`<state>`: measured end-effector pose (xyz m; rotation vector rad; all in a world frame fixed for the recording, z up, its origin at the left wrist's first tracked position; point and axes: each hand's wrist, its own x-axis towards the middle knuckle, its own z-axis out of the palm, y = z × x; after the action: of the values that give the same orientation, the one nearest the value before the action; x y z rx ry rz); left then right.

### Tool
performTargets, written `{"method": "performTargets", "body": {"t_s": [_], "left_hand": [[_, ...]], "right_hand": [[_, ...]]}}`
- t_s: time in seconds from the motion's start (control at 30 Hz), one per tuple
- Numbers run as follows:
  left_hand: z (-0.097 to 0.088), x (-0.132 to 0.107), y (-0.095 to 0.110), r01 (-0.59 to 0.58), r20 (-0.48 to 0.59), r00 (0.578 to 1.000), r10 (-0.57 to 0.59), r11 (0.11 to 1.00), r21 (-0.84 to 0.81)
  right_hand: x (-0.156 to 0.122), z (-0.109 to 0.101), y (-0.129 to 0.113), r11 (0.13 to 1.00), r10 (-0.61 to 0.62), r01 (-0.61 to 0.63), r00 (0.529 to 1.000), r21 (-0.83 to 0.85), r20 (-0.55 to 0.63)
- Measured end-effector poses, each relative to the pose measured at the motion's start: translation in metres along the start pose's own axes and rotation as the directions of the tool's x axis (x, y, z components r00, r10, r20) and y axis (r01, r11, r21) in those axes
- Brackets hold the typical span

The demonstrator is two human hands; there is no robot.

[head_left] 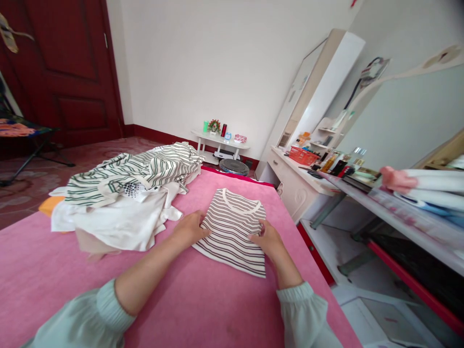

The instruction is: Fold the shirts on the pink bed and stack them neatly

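A striped shirt [232, 227], white with dark lines and a pale round neckline, lies folded into a neat shape on the pink bedspread [203, 299]. My left hand [190, 228] holds its left edge, thumb on top and fingers curled at the side. On the opposite edge, my right hand [268, 238] grips the cloth the same way, with the thumb resting on the stripes. Parts of the fingers on both hands are hidden at the shirt's edges. To the left of my left hand lies a heap of clothes, with green-striped garments [145, 169] over a white garment [119, 222].
Along the bed's right side stand a white dressing table [290, 179] with bottles and a red basket [303, 155], and a grey-edged table [398, 227]. A low white stand [221, 140] is by the far wall. A folding chair [29, 130] stands at left near the dark red door [65, 63].
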<state>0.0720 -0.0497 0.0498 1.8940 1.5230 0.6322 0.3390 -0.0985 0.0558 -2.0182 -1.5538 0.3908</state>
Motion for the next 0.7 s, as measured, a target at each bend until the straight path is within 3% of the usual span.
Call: {"method": "performTargets", "body": {"t_s": [0.1,0.2,0.3,0.37,0.5,0.7], "left_hand": [[0.008,0.0,0.004,-0.162,-0.1,0.985,0.144,0.966,-0.204],[0.022,-0.011,0.021,-0.361,-0.206,0.925,0.32,0.91,-0.206],[0.042,-0.029,0.041,-0.495,-0.12,0.869,0.481,0.85,-0.179],[0.055,-0.041,0.05,-0.552,-0.045,0.832,0.553,0.816,-0.173],[0.068,-0.051,0.056,-0.612,-0.014,0.784,0.62,0.769,-0.185],[0.068,-0.046,0.05,-0.515,-0.012,0.83,0.558,0.757,-0.403]], "right_hand": [[-0.003,0.005,-0.006,0.999,0.028,-0.027,0.998,0.017,-0.056],[-0.011,0.011,-0.022,0.995,-0.1,0.099,0.983,-0.013,-0.156],[-0.018,0.021,-0.038,0.97,-0.232,0.241,0.959,0.039,-0.164],[-0.02,0.026,-0.042,0.967,-0.229,0.241,0.964,0.078,-0.138],[-0.015,0.032,-0.04,0.985,-0.166,0.17,0.982,0.038,-0.094],[-0.002,0.036,-0.049,0.989,-0.084,0.076,0.995,-0.126,-0.06]]}}
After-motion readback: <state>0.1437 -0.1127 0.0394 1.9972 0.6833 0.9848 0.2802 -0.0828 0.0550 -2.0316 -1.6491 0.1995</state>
